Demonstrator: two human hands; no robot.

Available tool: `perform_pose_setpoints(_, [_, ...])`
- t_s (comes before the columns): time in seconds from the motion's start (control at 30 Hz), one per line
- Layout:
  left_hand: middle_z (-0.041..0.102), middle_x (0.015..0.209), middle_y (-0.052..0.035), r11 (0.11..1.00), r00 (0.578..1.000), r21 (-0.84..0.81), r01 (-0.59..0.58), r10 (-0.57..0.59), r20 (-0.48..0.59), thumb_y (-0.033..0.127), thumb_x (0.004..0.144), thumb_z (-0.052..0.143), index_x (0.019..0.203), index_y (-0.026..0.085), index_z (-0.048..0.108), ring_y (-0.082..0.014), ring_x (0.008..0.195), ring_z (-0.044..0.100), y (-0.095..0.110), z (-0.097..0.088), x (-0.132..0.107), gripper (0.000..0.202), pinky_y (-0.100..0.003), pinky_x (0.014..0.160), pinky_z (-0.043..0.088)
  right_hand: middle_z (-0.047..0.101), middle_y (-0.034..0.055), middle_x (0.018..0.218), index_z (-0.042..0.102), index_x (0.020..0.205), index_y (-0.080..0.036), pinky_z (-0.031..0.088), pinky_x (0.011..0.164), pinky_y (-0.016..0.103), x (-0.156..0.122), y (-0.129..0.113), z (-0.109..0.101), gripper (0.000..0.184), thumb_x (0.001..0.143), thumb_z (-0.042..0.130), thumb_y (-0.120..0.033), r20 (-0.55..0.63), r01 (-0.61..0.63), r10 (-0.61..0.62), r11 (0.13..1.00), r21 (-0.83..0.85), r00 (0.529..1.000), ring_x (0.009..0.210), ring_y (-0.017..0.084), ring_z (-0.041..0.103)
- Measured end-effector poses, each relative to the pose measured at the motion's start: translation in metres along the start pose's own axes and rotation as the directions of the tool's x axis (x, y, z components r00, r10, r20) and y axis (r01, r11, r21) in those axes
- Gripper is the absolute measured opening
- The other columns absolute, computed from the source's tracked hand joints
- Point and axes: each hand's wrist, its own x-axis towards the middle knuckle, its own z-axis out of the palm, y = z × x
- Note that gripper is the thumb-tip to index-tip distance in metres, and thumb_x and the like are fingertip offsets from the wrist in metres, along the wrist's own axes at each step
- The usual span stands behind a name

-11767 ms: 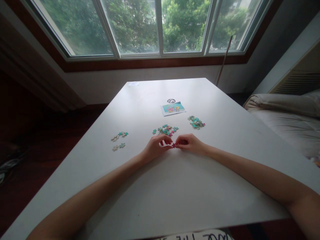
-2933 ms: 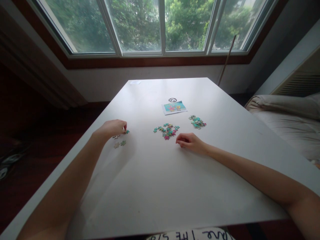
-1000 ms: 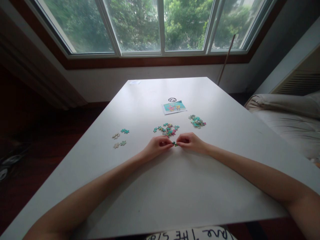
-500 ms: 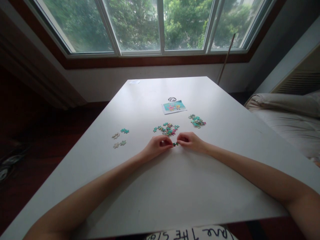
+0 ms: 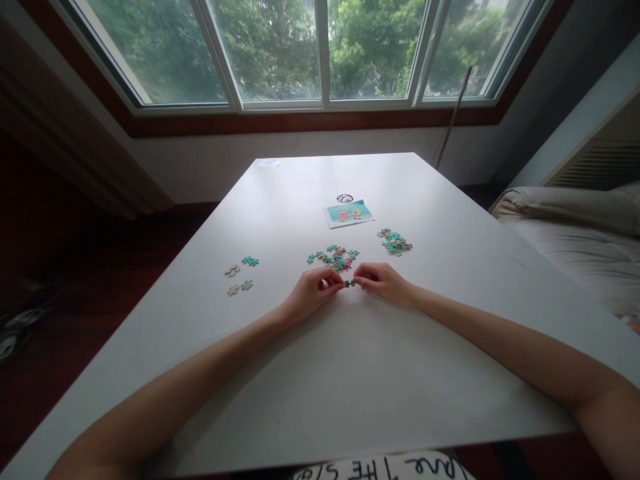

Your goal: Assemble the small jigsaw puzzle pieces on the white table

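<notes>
The dark green puzzle piece [image 5: 349,284] is between the two hands, just above or on the white table [image 5: 320,373]; whether it is one piece or two joined is too small to tell. It looks like thin card or board, so it should be very light and fairly stiff, not slippery, with narrow knobs that could bend or fray if twisted. The best hold is probably a light fingertip pinch on opposite edges, which leaves the printed face uncovered. The left hand [image 5: 315,292] has its thumb and forefinger pinched on the piece's left edge, the other fingers curled loosely above; the right hand [image 5: 383,282] has its thumb and forefinger together at the right edge, its remaining fingers folded in. Just beyond the hands is a loose middle pile [image 5: 336,259] of teal, yellow and pink pieces, with a denser right pile [image 5: 396,242] farther to the right. Well to the left lie a teal cluster [image 5: 250,261], pale pieces [image 5: 233,271] and a light green piece [image 5: 247,285]. Farther back, a colourful picture sheet [image 5: 349,213] lies flat before a dark-rimmed oval [image 5: 345,199].
</notes>
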Motion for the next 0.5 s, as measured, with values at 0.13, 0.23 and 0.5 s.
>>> perform_pose_setpoints(0.13, [0.063, 0.07, -0.0019, 1.0, 1.0, -0.003, 0.01, -0.01, -0.016, 0.03, 0.08, 0.06, 0.077, 0.016, 0.064, -0.0105, 0.06, 0.051, 0.0, -0.0004, -0.0003, 0.014, -0.022, 0.055, 0.04, 0.052, -0.0027, 0.058, 0.059, 0.077, -0.013, 0.03, 0.049, 0.02, -0.0006, -0.0017, 0.0003, 0.027, 0.083, 0.052, -0.039, 0.007, 0.002, -0.002, 1.0, 0.021, 1.0, 0.052, 0.008, 0.04])
perform_pose_setpoints(0.23, [0.063, 0.071, -0.0022, 0.999, 0.999, -0.018, 0.028, -0.029, -0.025, 0.033, 0.08, 0.06, 0.077, 0.016, 0.064, -0.0112, 0.061, 0.052, 0.0006, -0.0011, -0.0001, 0.018, -0.022, 0.055, 0.041, 0.05, -0.0031, 0.058, 0.061, 0.079, -0.013, 0.028, 0.048, 0.02, -0.0011, -0.0023, 0.0, 0.029, 0.082, 0.054, -0.041, 0.013, 0.007, -0.007, 1.0, 0.01, 1.0, 0.052, 0.008, 0.038])
perform_pose_setpoints(0.5, [0.062, 0.073, -0.0025, 0.997, 0.998, -0.064, 0.05, -0.051, -0.022, 0.037, 0.08, 0.06, 0.079, 0.016, 0.063, -0.0128, 0.065, 0.055, -0.0004, 0.0003, 0.0004, 0.021, -0.023, 0.058, 0.043, 0.043, -0.0047, 0.055, 0.064, 0.081, -0.013, 0.027, 0.048, 0.02, -0.0023, 0.0039, 0.0011, 0.029, 0.08, 0.055, -0.04, 0.017, 0.021, -0.021, 1.0, -0.003, 1.0, 0.052, 0.008, 0.035])
